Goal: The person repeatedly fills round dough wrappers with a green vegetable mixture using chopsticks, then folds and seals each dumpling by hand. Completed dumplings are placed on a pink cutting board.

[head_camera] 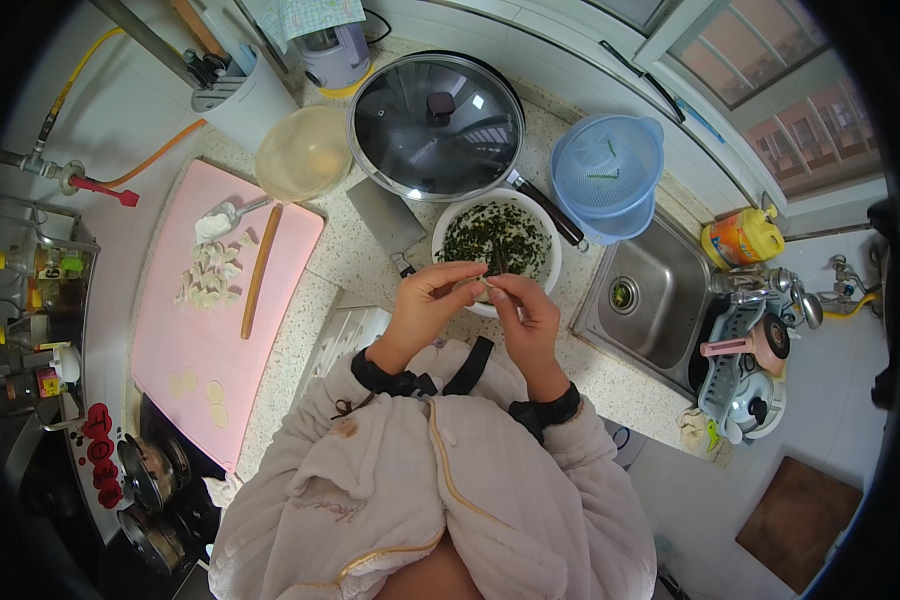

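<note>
My left hand (429, 297) and my right hand (526, 309) meet over the near rim of a white bowl (553, 264). Pinched between the fingertips of both is a small piece of pale dough (483, 283), mostly covered by the fingers. Chopped green filling (487, 229) lies in the bowl, and a dark utensil, partly hidden, stands in it. To the left, a pink cutting board (277, 255) carries a wooden rolling pin (261, 274), a cluster of floured dough pieces (208, 277), several flat dough rounds (216, 392) and a metal scoop of flour (227, 220).
Beside the bowl lies a cleaver (386, 216). Behind it sits a glass-lidded pan (435, 124), its handle (547, 210) reaching right. A translucent bowl (304, 154), blue colander (607, 169), steel sink (645, 300) and dish rack (720, 375) surround the work area. Pots (150, 472) stand at lower left.
</note>
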### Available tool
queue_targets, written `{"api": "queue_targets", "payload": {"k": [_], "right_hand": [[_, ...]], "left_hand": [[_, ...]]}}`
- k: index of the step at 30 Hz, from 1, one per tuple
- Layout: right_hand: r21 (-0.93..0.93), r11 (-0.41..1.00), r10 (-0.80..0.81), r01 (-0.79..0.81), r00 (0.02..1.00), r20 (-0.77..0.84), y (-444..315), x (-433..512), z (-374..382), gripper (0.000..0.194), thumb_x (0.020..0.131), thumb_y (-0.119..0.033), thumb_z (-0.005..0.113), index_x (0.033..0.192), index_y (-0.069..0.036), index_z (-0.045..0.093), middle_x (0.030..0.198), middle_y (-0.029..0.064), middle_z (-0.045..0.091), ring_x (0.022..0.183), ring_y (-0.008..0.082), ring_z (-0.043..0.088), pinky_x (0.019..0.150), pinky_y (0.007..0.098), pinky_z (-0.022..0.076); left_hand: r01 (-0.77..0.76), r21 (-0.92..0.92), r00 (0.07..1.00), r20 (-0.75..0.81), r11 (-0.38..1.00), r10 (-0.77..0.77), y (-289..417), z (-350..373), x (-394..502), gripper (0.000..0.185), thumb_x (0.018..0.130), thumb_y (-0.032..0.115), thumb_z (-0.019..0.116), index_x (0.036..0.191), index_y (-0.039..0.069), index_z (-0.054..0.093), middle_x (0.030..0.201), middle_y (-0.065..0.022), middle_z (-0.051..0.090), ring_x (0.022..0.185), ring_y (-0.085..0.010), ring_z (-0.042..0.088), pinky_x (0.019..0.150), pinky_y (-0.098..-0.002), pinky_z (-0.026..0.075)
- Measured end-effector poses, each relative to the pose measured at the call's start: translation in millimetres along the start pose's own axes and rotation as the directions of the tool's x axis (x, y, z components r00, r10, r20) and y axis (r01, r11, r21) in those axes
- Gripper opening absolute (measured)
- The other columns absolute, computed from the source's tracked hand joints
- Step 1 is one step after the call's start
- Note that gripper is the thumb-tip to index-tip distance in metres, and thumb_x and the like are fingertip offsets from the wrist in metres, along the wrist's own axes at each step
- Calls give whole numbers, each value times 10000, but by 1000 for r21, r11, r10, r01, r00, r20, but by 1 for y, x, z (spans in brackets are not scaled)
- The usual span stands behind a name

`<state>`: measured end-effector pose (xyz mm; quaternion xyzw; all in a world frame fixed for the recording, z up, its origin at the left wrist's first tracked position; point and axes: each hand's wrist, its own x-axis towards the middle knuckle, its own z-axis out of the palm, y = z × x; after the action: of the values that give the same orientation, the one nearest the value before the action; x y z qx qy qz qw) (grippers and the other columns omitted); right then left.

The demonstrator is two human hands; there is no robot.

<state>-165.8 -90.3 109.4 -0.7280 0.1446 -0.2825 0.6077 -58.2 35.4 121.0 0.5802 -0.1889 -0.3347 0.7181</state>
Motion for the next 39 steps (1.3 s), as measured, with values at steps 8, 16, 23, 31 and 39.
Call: {"api": "queue_targets", "payload": {"k": [8, 16, 23, 31, 39], "right_hand": [[98, 991, 90, -90, 996, 8, -2, -2, 3, 179, 894, -42, 646, 1066, 4, 659, 992, 84, 677, 870, 134, 657, 765, 255, 535], [254, 948, 195, -191, 981, 12, 5, -5, 6, 187, 915, -57, 628, 1089, 10, 647, 988, 71, 676, 865, 121, 649, 775, 257, 536], [377, 894, 262, -241, 965, -6, -1, -6, 10, 194, 927, -66, 617, 1101, 16, 643, 980, 57, 673, 849, 107, 635, 768, 248, 533], [257, 938, 248, -233, 968, -25, 1, -8, 17, 202, 924, -104, 636, 1083, 19, 654, 951, 60, 673, 802, 100, 633, 702, 228, 524], [71, 969, 235, -238, 971, 48, 0, -3, 34, 245, 915, -122, 634, 1132, -8, 648, 1046, 109, 659, 852, 188, 646, 700, 271, 528]], "left_hand": [[-87, 76, 996, -2, 993, 88, -2, -1, -3, 179, 871, 48, 676, 1037, -18, 690, 1015, -86, 691, 894, -122, 642, 802, -243, 520], [-176, 188, 983, -19, 966, 182, 2, 0, -5, 237, 911, 90, 634, 1128, 3, 667, 1085, -102, 690, 951, -120, 636, 833, -244, 509], [-58, 112, 998, 28, 992, 55, 3, -3, -5, 262, 947, 124, 595, 1175, 5, 645, 1064, -83, 691, 919, -93, 620, 812, -226, 497], [-55, 122, 997, 68, 991, 47, 1, -8, -11, 369, 1002, 210, 501, 1323, 28, 521, 1155, -88, 647, 985, -120, 606, 871, -244, 472], [269, -522, 963, 160, 809, -216, -17, -11, -11, 429, 1037, 323, 374, 1315, 11, 471, 1275, -97, 557, 1123, -169, 563, 946, -308, 473]]}}
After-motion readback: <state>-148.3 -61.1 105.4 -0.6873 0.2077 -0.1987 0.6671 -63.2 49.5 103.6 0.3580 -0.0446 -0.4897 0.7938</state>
